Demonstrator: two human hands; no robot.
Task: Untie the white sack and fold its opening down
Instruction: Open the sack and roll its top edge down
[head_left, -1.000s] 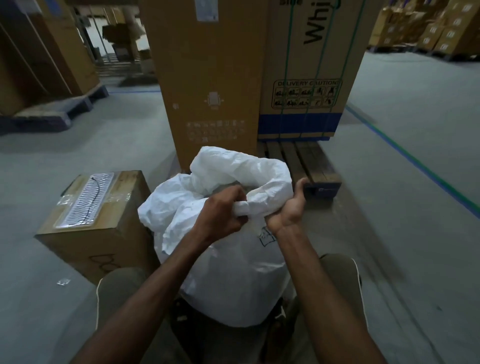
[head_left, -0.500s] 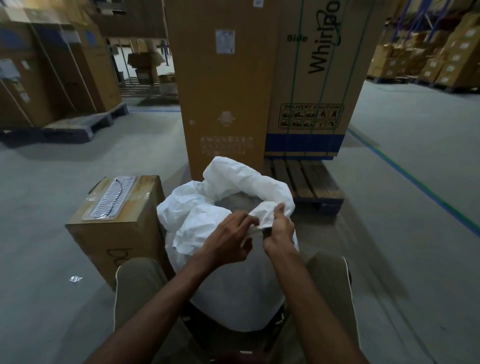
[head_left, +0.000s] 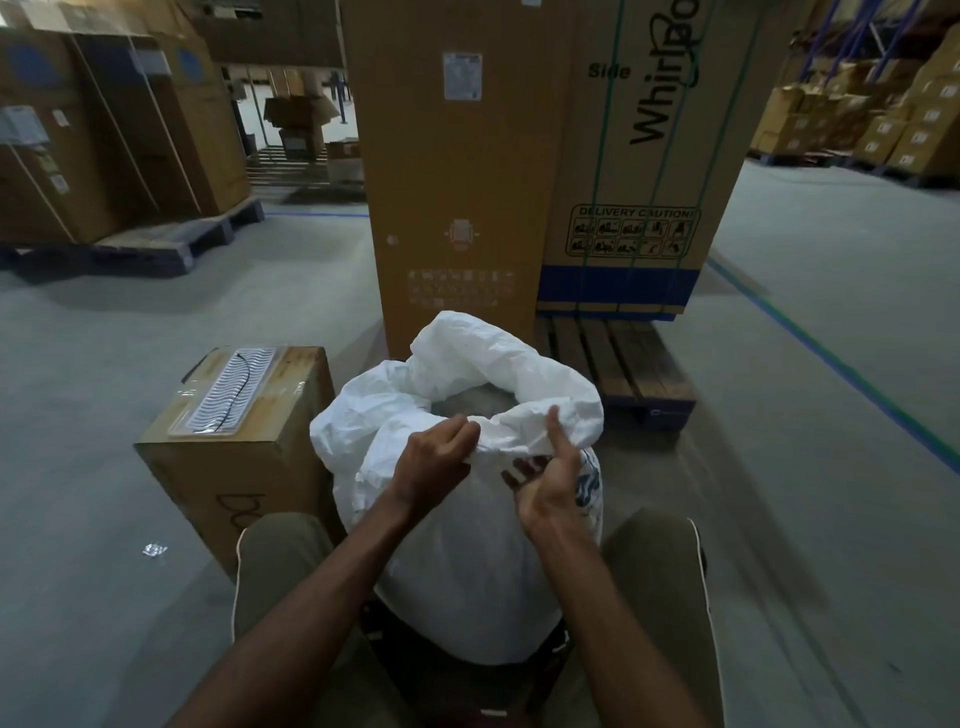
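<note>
The white sack (head_left: 467, 561) stands between my knees, its mouth open and grey contents showing inside. Its rim is crumpled and partly rolled outward, highest at the far side. My left hand (head_left: 431, 467) grips the near edge of the rim with curled fingers. My right hand (head_left: 550, 475) holds the same near edge a little to the right, thumb on top of the fold and fingers underneath. No tie is visible on the sack.
A taped cardboard box (head_left: 234, 452) stands just left of the sack. Tall appliance cartons (head_left: 519, 156) rise behind it, one on a wooden pallet (head_left: 618, 364). More palletised boxes (head_left: 104, 145) line the left and far right. Grey concrete floor (head_left: 805, 415) stretches to the right.
The rim's near edge has been pulled down and outward, widening the sack's mouth. My right hand turned palm-up under the fold; both hands stay on the near rim.
</note>
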